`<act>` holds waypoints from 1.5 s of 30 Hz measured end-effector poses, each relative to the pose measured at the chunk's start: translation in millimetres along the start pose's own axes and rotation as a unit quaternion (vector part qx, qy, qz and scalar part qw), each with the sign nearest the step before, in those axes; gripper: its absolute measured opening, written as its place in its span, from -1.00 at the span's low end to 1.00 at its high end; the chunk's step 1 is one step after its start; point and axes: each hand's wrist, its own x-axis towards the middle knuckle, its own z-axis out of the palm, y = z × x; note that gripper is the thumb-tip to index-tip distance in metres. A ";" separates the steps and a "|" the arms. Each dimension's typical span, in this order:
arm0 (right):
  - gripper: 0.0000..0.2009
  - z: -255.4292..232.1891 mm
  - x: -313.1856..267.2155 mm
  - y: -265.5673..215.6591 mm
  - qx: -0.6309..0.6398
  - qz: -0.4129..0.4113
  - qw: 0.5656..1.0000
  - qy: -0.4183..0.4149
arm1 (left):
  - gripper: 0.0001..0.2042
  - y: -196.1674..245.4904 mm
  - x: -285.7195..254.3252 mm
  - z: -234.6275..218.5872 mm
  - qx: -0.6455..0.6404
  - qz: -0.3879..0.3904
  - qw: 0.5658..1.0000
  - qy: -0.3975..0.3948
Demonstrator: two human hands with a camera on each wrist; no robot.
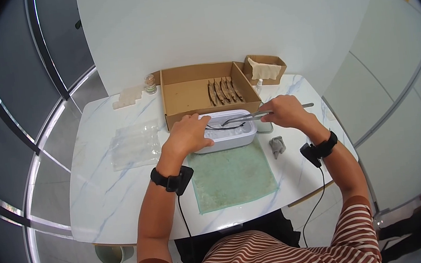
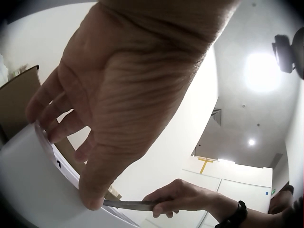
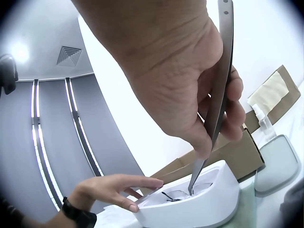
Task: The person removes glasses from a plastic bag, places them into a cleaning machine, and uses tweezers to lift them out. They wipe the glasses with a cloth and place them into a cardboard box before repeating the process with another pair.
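A white ultrasonic cleaner (image 1: 225, 143) with an oval basin stands on the table in front of me. Inside lies a pair of thin-framed eyeglasses (image 1: 231, 127) with dark temples, its lenses showing in the right wrist view. My right hand (image 1: 285, 113) pinches long metal tweezers (image 3: 222, 85) between thumb and fingers. Their bent tips reach down into the basin, right at the eyeglasses. My left hand (image 1: 188, 134) rests on the cleaner's left end, fingers spread along the far rim and thumb on the near side.
Behind the cleaner sits a cardboard box (image 1: 185, 93) with several dark curved pieces in a row. A green mat (image 1: 233, 178) lies in front, clear plastic sheeting (image 1: 135, 145) to the left. A grey crumpled cloth (image 1: 277, 146) and a smaller box (image 1: 279, 74) are on the right.
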 end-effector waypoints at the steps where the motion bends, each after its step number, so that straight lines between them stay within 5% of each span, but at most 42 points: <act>1: -0.73 -1.0 -0.2 -0.2 0.000 0.005 1.000 -0.003 | -0.28 0.0 -0.2 -0.6 -0.002 0.001 1.000 0.001; 17: -0.74 -12.5 -12.7 11.8 0.050 -0.024 0.996 -0.076 | -0.30 5.0 -2.3 -8.7 -0.001 -0.012 1.000 -0.029; 34: -0.71 8.4 5.3 14.9 0.033 -0.024 0.999 0.016 | -0.30 7.2 -3.1 -9.1 0.013 -0.011 1.000 -0.007; 45: -0.70 12.0 8.3 18.2 0.051 -0.038 0.998 -0.013 | -0.30 3.9 -2.1 -7.8 -0.004 -0.007 1.000 -0.017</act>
